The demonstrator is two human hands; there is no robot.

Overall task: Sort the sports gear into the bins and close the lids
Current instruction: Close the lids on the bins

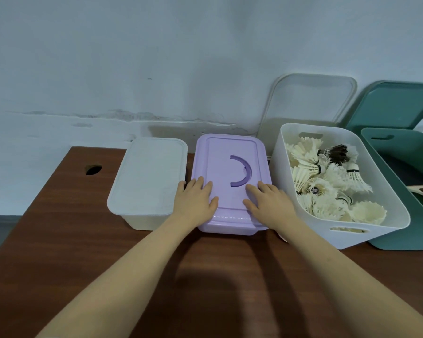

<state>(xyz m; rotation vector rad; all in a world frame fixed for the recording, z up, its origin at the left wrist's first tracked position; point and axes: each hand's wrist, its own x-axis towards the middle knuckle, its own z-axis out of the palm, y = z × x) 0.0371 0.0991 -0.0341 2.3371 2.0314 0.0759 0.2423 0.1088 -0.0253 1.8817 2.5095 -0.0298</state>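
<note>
Your left hand (196,200) and right hand (269,203) both lie flat with fingers spread on the purple lid (230,167), which sits closed on its bin in the middle of the brown table (66,240) and has a darker half-ring handle (242,170); it carries no writing you can read. Just to its left stands the white bin (144,181) with its lid on. To its right the open white bin (340,230) holds shuttlecocks (327,186), beside an open green bin (405,191), their lids leaning on the wall.
</note>
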